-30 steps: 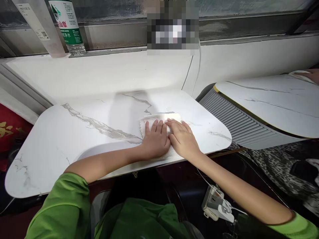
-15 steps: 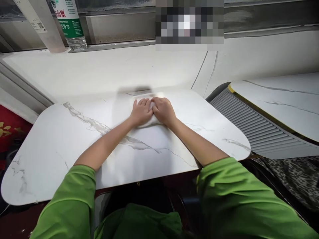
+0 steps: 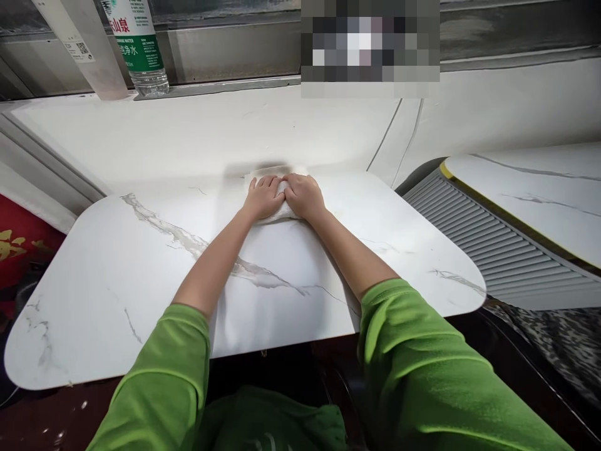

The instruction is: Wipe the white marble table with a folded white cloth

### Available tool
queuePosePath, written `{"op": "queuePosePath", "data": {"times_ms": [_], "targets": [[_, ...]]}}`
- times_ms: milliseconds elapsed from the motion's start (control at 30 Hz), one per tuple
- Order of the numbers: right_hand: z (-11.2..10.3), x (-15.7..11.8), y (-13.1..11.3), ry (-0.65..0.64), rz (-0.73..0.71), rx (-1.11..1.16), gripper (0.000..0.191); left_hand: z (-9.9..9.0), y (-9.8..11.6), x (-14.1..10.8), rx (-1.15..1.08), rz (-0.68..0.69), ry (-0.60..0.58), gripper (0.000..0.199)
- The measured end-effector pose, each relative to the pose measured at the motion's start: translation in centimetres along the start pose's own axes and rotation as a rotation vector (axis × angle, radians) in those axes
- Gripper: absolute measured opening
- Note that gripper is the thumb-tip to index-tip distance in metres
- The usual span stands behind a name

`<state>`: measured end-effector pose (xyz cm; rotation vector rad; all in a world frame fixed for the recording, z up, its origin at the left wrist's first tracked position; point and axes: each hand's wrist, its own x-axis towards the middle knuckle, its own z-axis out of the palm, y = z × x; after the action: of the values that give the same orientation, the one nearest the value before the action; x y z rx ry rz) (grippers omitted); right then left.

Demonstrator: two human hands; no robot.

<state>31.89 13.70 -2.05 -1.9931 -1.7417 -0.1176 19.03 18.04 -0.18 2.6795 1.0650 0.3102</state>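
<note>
Both my arms reach forward over a white marble-patterned table (image 3: 117, 275) to a white cloth (image 3: 282, 213) near its far edge. My left hand (image 3: 263, 198) presses on the left part of the cloth, fingers pointing away from me and bent over it. On the right part lies my right hand (image 3: 304, 196), its fingers closed over the cloth. The two thumbs nearly meet in the middle. Some of the cloth shows between the hands and below them; the rest is hidden under the palms.
A white wall (image 3: 206, 134) rises behind the table. On the ledge above stand a water bottle (image 3: 145, 59) with a green label and a frosted bottle (image 3: 91, 59). To the right is another marble-patterned table (image 3: 539, 188) with a ribbed grey side. Something red (image 3: 23, 244) is at far left.
Both hands and the cloth have slid a little farther away, toward the wall. My forearms are drawn closer together, and the view has shifted slightly.
</note>
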Motion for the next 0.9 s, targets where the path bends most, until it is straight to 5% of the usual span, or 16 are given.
{"op": "queuePosePath", "data": {"times_ms": [200,467,600,733,900], "targets": [[-1.6,-5.4,-2.4,-0.032,-0.023,-0.087,0.046,-0.5,1.3,-4.9,0.022,0.068,-0.032,0.050],[-5.3,-16.7,-6.7,-0.057,-0.255,-0.140,0.049,-0.9,3.4,-17.4,0.053,0.194,-0.010,0.050],[-6.2,-19.2,-8.2,-0.080,-0.354,-0.095,0.050,-1.9,3.7,-21.8,0.042,0.214,-0.026,0.052],[-4.9,-16.9,-8.6,-0.139,-0.365,-0.071,0.051,-2.4,3.1,-20.7,0.059,0.060,-0.092,0.055],[-1.4,-9.1,-8.8,-0.190,-0.276,-0.063,0.054,-2.8,-0.5,-14.2,0.086,-0.111,-0.031,0.053]]}}
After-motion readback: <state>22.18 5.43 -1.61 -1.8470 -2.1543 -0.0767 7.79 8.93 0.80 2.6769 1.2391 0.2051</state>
